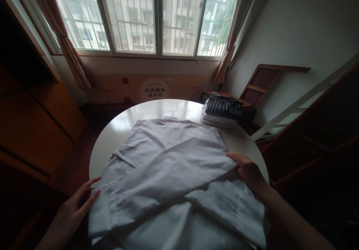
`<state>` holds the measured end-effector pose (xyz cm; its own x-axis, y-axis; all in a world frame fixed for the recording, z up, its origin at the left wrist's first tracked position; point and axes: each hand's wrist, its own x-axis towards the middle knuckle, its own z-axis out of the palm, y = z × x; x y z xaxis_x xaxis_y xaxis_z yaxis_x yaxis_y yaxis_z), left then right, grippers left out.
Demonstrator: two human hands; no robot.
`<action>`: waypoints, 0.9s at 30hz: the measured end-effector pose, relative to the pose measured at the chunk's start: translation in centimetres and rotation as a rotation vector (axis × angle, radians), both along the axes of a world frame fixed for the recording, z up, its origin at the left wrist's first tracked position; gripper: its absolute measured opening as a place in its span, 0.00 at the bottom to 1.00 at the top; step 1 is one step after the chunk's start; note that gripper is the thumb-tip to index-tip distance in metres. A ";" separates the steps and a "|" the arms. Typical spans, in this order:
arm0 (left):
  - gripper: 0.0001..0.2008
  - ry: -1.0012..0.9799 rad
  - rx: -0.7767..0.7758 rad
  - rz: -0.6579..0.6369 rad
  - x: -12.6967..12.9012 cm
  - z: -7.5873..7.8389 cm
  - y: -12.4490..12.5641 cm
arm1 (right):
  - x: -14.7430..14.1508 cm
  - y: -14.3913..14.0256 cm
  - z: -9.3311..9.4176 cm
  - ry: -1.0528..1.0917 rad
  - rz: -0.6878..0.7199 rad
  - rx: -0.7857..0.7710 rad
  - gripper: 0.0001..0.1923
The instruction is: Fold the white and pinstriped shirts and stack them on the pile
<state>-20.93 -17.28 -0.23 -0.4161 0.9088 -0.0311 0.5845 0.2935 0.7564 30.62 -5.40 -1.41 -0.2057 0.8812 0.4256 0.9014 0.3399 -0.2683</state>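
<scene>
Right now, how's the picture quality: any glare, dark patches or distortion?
Head view: backlit by the bright window; head view: pale reflections along the far side of the round white table; head view: lower corners sink almost to black, while the white shirt stays readable but dim; head view: window uprights splay outward toward the top, probably wide-angle distortion.

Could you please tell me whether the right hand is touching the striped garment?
No, the right hand is at the edge of the white shirt, while the striped garment lies farther back.
</scene>
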 end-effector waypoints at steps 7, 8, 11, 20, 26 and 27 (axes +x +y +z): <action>0.26 -0.022 0.014 0.084 -0.5 -0.5 1.8 | -0.4 -0.7 0.5 -0.055 -0.112 -0.020 0.27; 0.25 0.010 0.007 0.077 -0.7 -0.9 2.1 | -0.4 -0.8 0.5 -0.069 -0.120 -0.013 0.26; 0.21 0.134 -0.021 0.034 -1.4 -1.8 2.7 | -0.5 -0.6 0.3 -0.100 -0.105 0.030 0.24; 0.15 0.283 -0.030 0.046 -0.3 -1.0 3.0 | -0.6 -0.2 3.5 -0.030 0.086 -0.288 0.07; 0.17 0.336 -0.054 0.017 0.3 -1.0 3.0 | -0.9 4.2 6.2 0.085 0.054 -0.239 0.15; 0.17 0.337 -0.057 0.016 0.3 -1.0 3.1 | -1.1 5.5 6.1 0.081 0.076 -0.204 0.14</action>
